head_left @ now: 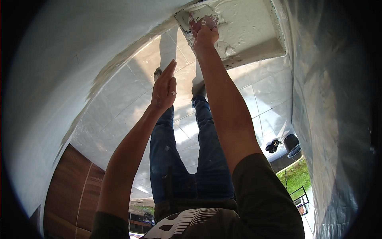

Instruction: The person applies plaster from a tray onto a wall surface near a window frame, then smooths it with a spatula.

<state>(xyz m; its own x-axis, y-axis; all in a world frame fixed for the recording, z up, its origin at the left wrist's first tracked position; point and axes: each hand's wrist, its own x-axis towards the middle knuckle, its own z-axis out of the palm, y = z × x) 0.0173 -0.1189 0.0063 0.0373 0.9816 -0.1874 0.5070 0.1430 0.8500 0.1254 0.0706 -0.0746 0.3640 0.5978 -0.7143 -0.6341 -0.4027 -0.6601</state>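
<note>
From the camera on my head, looking down past my chest, my right hand (205, 34) is stretched far out and curled around a plaster-caked trowel (190, 18), fingers closed on it, though the grip itself is smeared over with white and hard to read in detail. The trowel lies at the near left corner of a white tray (254, 49) full of wet plaster, which sits on the tiled floor (262, 91) just beyond my feet and against the sheeted wall (330, 99) on my right. My left hand (164, 88) is flat and empty, fingers straight and together, held in the air over the tiles near my left shoe (158, 73) and well short of the tray. My jeans (179, 159) run down the middle between both arms. A white wall (59, 71) curves along my left, with a brown wooden panel (71, 187) beside it. Farther right on the floor stands a black bucket (292, 142) with a small dark object (273, 145) just beside it, and grass (298, 175) shows next to them.
</note>
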